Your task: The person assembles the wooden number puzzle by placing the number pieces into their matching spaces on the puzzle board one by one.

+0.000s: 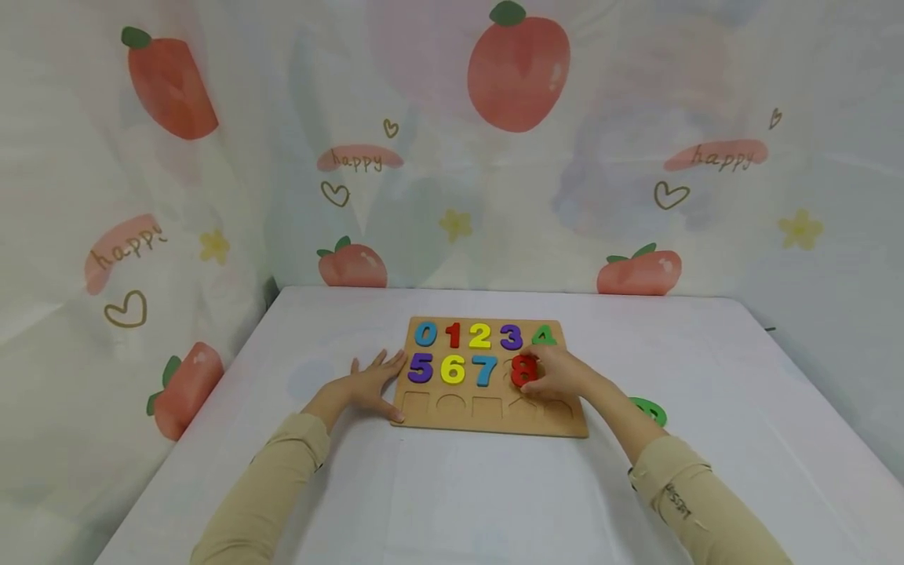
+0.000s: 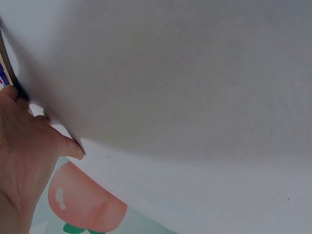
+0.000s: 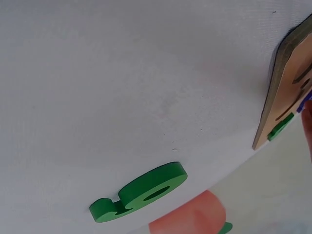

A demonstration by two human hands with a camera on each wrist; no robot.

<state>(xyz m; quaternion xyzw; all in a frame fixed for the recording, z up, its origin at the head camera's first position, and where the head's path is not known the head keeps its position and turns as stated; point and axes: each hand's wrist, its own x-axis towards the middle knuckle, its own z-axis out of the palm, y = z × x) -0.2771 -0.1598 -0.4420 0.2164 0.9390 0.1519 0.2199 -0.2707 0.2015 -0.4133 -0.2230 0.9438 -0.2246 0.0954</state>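
Observation:
A wooden number puzzle board [image 1: 459,425] lies on the white table. My left hand [image 1: 369,386] is spread along its left edge, fingers straight and touching the side; the left wrist view shows that hand [image 2: 24,141] at the frame's left. Over the second row, my right hand [image 1: 565,372] pinches a red number 8 [image 1: 521,370] between thumb and fingers, just right of the blue 7 [image 1: 484,369]. The hand overlaps the green 4 [image 1: 543,336] and hides the board's right part. A green number 9 [image 3: 161,181] lies flat on the table right of the board.
Numbers 0 [image 1: 425,334] to 4 fill the board's top row; a purple 5 [image 1: 420,367] and yellow 6 [image 1: 452,369] sit below. Shaped recesses [image 1: 450,405] line the front row. A fruit-printed cloth [image 1: 424,94] hangs behind and at the left.

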